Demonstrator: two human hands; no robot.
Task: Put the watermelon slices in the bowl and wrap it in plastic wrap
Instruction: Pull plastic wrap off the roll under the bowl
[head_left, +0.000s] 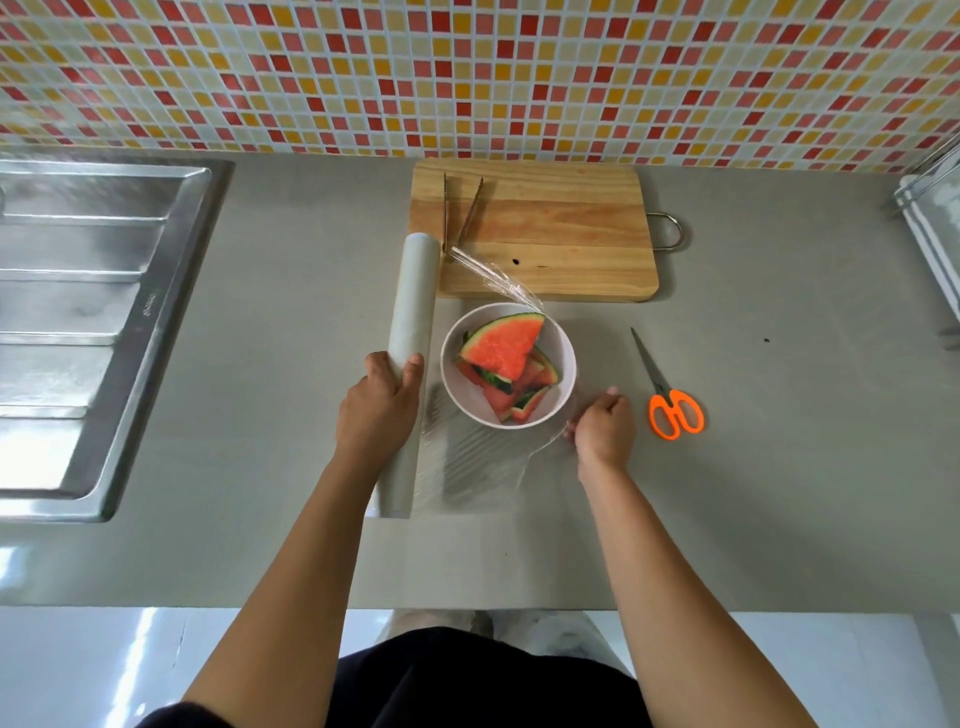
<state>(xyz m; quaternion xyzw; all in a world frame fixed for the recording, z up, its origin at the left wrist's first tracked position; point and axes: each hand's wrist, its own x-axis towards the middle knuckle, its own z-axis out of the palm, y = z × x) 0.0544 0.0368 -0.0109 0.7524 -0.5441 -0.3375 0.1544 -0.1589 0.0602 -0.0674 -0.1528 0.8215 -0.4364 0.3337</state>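
A white bowl (563, 364) holding several watermelon slices (506, 345) stands on the grey counter. To its left lies a long roll of plastic wrap (413, 296), and my left hand (382, 405) grips the roll near its middle. A clear sheet of wrap (483, 467) stretches from the roll toward the right, under and in front of the bowl, with a bunched part by the bowl's far rim. My right hand (602, 423) pinches the sheet's free edge just right of the bowl.
A wooden cutting board (561, 244) with metal tongs (460, 213) on it lies behind the bowl. Orange-handled scissors (670, 400) rest to the right. A steel sink (88, 312) fills the left side. The counter's front edge runs just below my forearms.
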